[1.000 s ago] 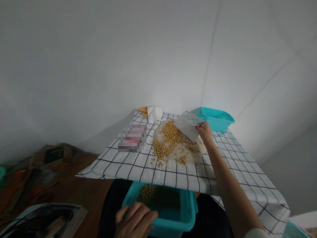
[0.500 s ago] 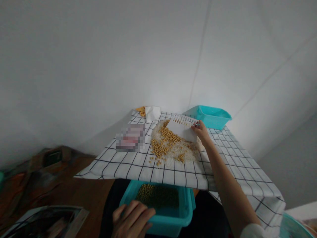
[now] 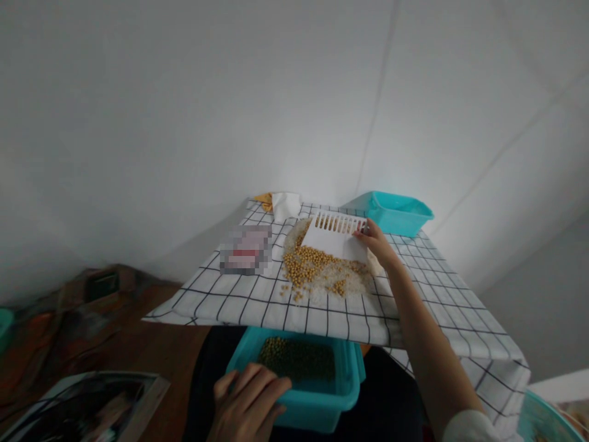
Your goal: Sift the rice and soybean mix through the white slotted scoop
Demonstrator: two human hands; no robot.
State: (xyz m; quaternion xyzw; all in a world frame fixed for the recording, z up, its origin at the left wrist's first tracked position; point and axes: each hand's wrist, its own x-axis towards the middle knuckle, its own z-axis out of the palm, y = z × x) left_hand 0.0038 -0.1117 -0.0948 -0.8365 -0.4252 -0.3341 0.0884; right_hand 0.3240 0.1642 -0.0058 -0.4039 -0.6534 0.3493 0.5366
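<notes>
My right hand is stretched out over the table and grips a white slotted plastic scraper by its right edge. The scraper stands on edge behind a heap of yellow beans mixed with white rice on a black-checked white cloth. My left hand is curled over the near left corner of a teal plastic bin held below the table's front edge. That bin holds green and yellow beans.
A second teal bin stands at the far right of the table. A white packet and an orange item lie at the far edge, a blurred pink patch left of the heap. A white wall rises behind. A magazine lies lower left.
My right hand has swung the scraper round behind the heap, so it now stands upright across the far side. The beans have been pushed a little toward me. My left hand holds still.
</notes>
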